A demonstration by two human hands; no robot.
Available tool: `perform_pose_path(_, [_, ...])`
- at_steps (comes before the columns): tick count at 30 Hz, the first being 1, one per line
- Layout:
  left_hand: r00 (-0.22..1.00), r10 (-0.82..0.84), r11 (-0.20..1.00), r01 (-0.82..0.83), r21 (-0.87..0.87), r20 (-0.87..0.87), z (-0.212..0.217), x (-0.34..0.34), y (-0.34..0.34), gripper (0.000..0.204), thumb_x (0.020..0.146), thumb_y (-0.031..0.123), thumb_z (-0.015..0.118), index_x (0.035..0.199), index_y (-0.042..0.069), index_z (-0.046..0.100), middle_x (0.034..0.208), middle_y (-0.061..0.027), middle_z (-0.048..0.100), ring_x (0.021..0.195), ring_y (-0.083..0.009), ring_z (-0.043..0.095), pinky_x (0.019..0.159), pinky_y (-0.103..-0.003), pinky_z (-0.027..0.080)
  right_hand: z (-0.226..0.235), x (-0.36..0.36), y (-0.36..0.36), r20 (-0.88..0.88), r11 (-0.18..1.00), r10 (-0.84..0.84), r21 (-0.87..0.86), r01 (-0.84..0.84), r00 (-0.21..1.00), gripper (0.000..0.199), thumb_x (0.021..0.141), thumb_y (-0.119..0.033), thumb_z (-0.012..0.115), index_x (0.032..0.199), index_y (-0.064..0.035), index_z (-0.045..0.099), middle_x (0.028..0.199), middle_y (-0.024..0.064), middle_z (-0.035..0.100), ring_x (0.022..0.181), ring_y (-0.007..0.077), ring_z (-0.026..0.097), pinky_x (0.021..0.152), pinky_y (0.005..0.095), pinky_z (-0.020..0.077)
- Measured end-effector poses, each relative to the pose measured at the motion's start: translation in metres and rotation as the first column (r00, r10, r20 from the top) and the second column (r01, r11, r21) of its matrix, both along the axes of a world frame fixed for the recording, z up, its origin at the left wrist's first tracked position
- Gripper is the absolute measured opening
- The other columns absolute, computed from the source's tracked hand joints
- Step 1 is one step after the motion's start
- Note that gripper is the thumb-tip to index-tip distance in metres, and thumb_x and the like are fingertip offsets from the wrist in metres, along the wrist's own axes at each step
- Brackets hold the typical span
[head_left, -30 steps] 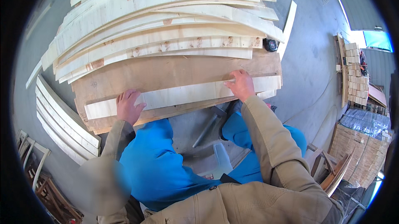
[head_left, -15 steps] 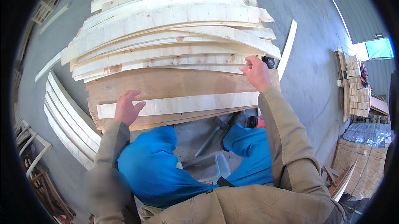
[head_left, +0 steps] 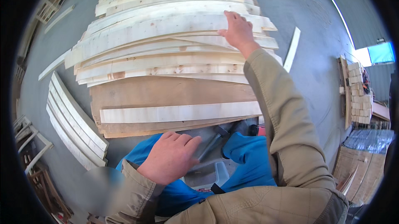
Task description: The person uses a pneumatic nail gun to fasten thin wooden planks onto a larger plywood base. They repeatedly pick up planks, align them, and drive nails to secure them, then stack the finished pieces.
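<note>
My right hand (head_left: 240,31) reaches over the stack of pale wooden planks (head_left: 162,26), thumb and fingers apart. Its fingertips are at the upper long plank; whether they touch is unclear. Closer to me, my left hand (head_left: 169,157) hovers above my lap, back up, fingers loosely bent and nothing visible in it. A single pale board (head_left: 178,114) lies crosswise on a brown plywood sheet (head_left: 166,91), apart from both hands.
A hammer (head_left: 211,144) and a clear plastic tray (head_left: 221,172) are between my legs. A red-and-black object (head_left: 259,131) sits by my right foot. Several curved planks (head_left: 75,120) lie at left. One loose strip (head_left: 292,49) and stacked lumber (head_left: 358,95) are at right.
My right hand has moved away from me and left, from the stack's near right corner. My left hand has drawn back from the single board toward my lap.
</note>
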State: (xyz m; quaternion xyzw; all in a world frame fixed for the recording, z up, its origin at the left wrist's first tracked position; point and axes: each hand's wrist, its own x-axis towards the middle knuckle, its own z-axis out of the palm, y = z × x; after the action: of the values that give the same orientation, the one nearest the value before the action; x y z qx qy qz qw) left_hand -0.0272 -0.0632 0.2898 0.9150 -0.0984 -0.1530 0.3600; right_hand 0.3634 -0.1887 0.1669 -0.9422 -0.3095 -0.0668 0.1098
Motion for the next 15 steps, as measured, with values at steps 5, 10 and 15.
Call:
perform_pose_path(5, [1.000, -0.004, 1.000, 0.004, -0.004, -0.009, -0.009, 0.001, 0.011, 0.062, 0.082, 0.026, 0.085, 0.136, 0.004, 0.063, 0.119, -0.0143, 0.070, 0.107, -0.0340, 0.067, 0.098, -0.044, 0.053, -0.026, 0.031, 0.035, -0.050, 0.991, -0.016, -0.132, 0.010, 0.999, 0.081, 0.086, -0.042, 0.082, 0.156, -0.0163, 0.050, 0.157, 0.0100, 0.050, 0.141, 0.0337, 0.050, 0.115, 0.0583, 0.0372])
perform_pose_path(10, [0.998, -0.030, 0.999, 0.029, -0.016, -0.054, -0.006, 0.000, 0.014, 0.062, 0.083, 0.027, 0.084, 0.136, 0.002, 0.063, 0.121, -0.0131, 0.071, 0.107, -0.0316, 0.068, 0.097, -0.042, 0.053, -0.026, 0.034, 0.040, 0.005, 0.990, 0.002, -0.144, -0.002, 1.000, 0.058, 0.080, -0.037, 0.088, 0.129, -0.0133, 0.068, 0.142, 0.0097, 0.059, 0.136, 0.0318, 0.053, 0.111, 0.0551, 0.0386])
perform_pose_path(15, [0.998, -0.038, 0.999, 0.037, -0.023, -0.054, 0.001, -0.004, 0.016, 0.061, 0.083, 0.026, 0.084, 0.135, 0.002, 0.063, 0.120, -0.0139, 0.071, 0.105, -0.0325, 0.068, 0.096, -0.043, 0.053, -0.017, 0.025, 0.025, 0.101, 0.998, 0.069, -0.013, -0.068, 0.993, 0.036, 0.079, -0.030, 0.089, 0.101, -0.0083, 0.070, 0.115, 0.0125, 0.071, 0.114, 0.0360, 0.065, 0.094, 0.0525, 0.0496])
